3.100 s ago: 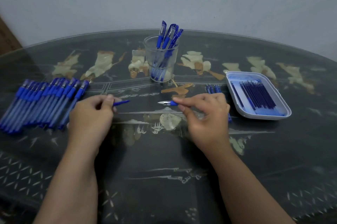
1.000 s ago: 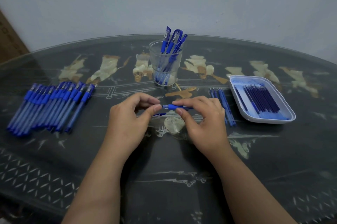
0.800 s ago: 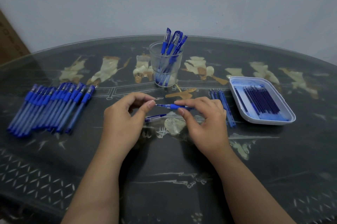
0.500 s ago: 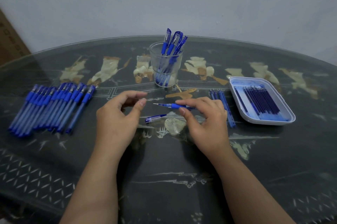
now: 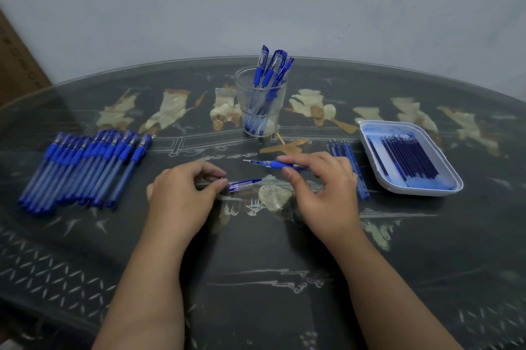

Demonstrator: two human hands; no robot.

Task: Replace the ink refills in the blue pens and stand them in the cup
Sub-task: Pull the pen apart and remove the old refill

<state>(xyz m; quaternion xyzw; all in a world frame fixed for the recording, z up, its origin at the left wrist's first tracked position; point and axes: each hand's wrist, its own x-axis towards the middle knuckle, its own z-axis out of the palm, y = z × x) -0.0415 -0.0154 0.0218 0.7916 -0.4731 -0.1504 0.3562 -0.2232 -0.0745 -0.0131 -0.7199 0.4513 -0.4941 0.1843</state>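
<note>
My right hand pinches 1 uncapped blue pen between thumb and fingers, over the bench and in front of the cup. Its fine metal tip points left, with a blue grip behind it. The rest of the barrel is hidden under my fingers. A short blue-and-clear cap lies on the bench just below the pen. My left hand is curled, thumb and forefinger nearly closed at the cap's end. I cannot tell whether they touch it, nor what the small dark speck between them is.
</note>
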